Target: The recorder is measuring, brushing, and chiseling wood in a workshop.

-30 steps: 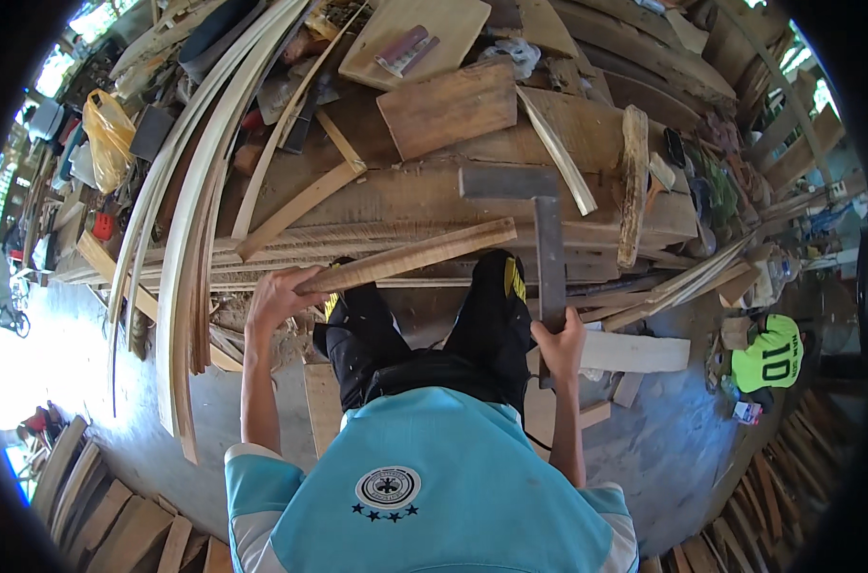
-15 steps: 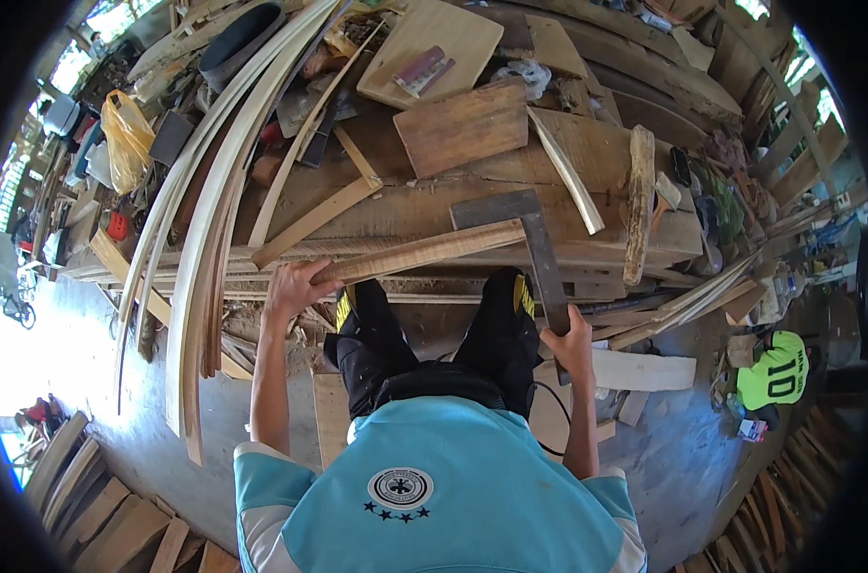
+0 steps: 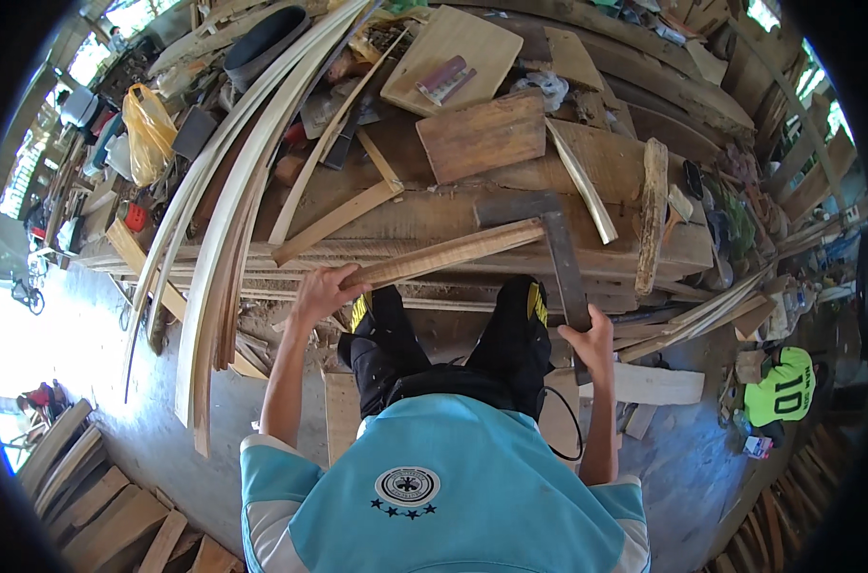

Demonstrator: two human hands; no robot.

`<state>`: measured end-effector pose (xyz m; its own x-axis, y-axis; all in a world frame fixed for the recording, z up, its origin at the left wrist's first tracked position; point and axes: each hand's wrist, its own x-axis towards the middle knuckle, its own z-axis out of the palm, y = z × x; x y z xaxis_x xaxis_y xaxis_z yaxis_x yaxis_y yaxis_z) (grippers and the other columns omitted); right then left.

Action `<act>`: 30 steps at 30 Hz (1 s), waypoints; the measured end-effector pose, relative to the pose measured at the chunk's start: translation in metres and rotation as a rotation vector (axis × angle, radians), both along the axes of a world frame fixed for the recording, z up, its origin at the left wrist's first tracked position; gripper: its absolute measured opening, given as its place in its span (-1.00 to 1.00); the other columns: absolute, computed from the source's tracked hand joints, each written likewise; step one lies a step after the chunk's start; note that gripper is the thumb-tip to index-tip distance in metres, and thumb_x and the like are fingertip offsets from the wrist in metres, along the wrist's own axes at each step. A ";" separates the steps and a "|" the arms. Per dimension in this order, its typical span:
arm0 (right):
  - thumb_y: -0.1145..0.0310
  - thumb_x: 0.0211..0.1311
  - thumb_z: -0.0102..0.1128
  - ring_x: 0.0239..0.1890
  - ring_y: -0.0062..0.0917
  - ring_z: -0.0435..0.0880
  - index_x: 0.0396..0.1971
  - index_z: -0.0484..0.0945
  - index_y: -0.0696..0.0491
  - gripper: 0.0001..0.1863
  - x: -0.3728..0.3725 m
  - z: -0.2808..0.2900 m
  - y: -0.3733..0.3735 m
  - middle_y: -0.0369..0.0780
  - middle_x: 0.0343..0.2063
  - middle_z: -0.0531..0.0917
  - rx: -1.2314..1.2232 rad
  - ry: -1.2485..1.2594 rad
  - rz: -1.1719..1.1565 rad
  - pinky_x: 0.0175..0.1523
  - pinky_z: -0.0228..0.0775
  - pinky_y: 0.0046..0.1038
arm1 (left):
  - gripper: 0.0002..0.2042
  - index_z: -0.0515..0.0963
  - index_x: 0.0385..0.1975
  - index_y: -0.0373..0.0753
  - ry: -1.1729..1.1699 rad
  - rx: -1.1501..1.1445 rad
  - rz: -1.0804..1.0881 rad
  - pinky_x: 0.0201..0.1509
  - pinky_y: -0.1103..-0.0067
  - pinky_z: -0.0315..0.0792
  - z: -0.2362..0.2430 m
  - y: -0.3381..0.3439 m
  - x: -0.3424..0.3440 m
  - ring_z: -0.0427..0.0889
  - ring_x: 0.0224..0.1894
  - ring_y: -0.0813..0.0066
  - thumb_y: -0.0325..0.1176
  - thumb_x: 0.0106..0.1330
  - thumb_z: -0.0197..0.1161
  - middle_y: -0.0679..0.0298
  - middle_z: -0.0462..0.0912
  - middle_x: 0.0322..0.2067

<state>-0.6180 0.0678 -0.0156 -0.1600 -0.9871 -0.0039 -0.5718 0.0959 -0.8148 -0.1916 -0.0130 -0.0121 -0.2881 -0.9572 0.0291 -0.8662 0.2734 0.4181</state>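
At the workbench (image 3: 510,205) edge, left hand (image 3: 321,291) clasping wooden strip (image 3: 443,254), right hand (image 3: 589,341) closed round steel square (image 3: 558,250).

the person wears a light blue short-sleeved shirt with white bands at the sleeve ends and a round black-and-white emblem with small dark stars under it. below are black trousers with yellow patches near the knees. both forearms are bare, with nothing worn on the left hand (image 3: 321,294) or right hand (image 3: 591,339).
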 end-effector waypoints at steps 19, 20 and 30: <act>0.16 0.20 -0.10 -0.57 -0.68 0.16 -0.58 0.26 0.16 -0.65 0.094 -0.036 -0.031 -0.30 -0.68 0.23 0.027 -0.486 -0.455 -0.48 0.08 -0.53 | -0.75 0.36 -0.32 -0.34 0.757 0.460 0.018 -0.51 0.60 0.28 -0.017 0.123 -0.094 0.41 -0.59 0.53 -0.26 0.18 0.08 0.20 0.42 -0.65; 0.15 0.20 -0.10 -0.57 -0.67 0.18 -0.54 0.28 0.17 -0.65 0.096 -0.031 -0.034 -0.31 -0.67 0.24 0.031 -0.520 -0.431 -0.47 0.09 -0.54 | -0.75 0.36 -0.32 -0.34 0.779 0.418 -0.009 -0.53 0.61 0.27 -0.017 0.126 -0.093 0.38 -0.60 0.56 -0.26 0.18 0.08 0.22 0.41 -0.65; 0.07 0.21 -0.19 -0.50 -0.33 0.43 -0.42 0.27 0.23 -0.57 0.121 -0.033 -0.015 -0.06 -0.59 0.41 -0.107 -0.287 -0.179 -0.36 0.24 -0.43 | -0.69 0.37 -0.19 -0.36 0.805 0.552 -0.040 -0.46 0.71 0.27 -0.018 0.132 -0.109 0.34 -0.52 0.69 -0.25 0.19 0.06 0.34 0.42 -0.57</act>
<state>-0.4972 0.0531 -0.0487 -0.3380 -0.9407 0.0279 -0.2997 0.0795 -0.9507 -0.3008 0.1191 -0.0299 -0.4111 -0.8851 -0.2181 -0.2597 -0.1156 0.9587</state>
